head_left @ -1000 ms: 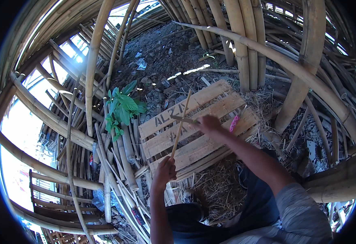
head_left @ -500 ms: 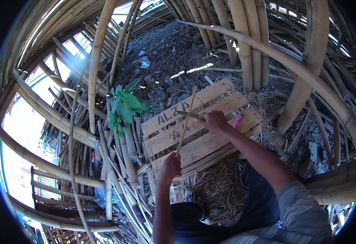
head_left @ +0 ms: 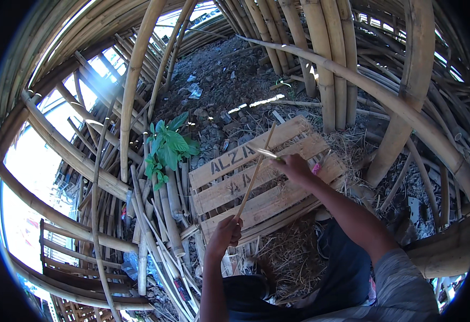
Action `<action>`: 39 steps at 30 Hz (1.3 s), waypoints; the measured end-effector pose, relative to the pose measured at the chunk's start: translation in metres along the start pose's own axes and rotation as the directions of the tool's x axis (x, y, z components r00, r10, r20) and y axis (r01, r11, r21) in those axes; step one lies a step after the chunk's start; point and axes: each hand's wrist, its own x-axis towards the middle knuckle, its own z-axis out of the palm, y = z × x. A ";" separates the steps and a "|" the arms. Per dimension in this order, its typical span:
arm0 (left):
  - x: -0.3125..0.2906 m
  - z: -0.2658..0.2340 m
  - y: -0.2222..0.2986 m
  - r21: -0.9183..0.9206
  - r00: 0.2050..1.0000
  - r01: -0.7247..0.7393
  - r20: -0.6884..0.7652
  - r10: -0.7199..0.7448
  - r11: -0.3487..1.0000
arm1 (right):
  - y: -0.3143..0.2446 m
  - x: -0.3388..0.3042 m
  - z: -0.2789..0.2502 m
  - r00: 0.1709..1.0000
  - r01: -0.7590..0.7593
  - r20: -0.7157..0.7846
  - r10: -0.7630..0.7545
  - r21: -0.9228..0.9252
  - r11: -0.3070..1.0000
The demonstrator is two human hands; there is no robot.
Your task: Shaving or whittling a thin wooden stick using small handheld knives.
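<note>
My left hand is closed around the lower end of a thin bamboo strip, which slants up and to the right over a slatted wooden crate. In my closed right hand is a knife; its handle is mostly hidden by the fingers. The blade points left and crosses the upper part of the strip, seemingly against it. Beside my right wrist, a small pink thing lies on the crate, partly covered by the arm.
A leafy green plant grows left of the crate. Bamboo poles lie in a heap on the left, and thick upright poles stand behind. Fibrous shavings cover the ground at my feet. One long bent pole arches across the right.
The knife blade has tilted and now catches the light, still across the strip's upper part. My right hand has shifted slightly right. The whole view has moved a little.
</note>
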 end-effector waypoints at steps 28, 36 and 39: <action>0.011 0.006 0.002 0.173 0.967 -0.166 -0.165 0.195 0.971 | -0.010 0.017 0.012 0.769 0.391 -0.370 -0.522 -0.374 0.841; 0.005 0.000 -0.008 0.181 0.961 -0.196 -0.159 0.225 0.964 | -0.028 -0.012 0.044 0.916 0.219 -0.299 -0.266 -0.180 0.959; 0.004 0.002 -0.008 0.223 0.959 -0.184 -0.173 0.224 0.957 | -0.027 -0.010 0.031 0.958 0.210 -0.161 -0.238 -0.174 0.962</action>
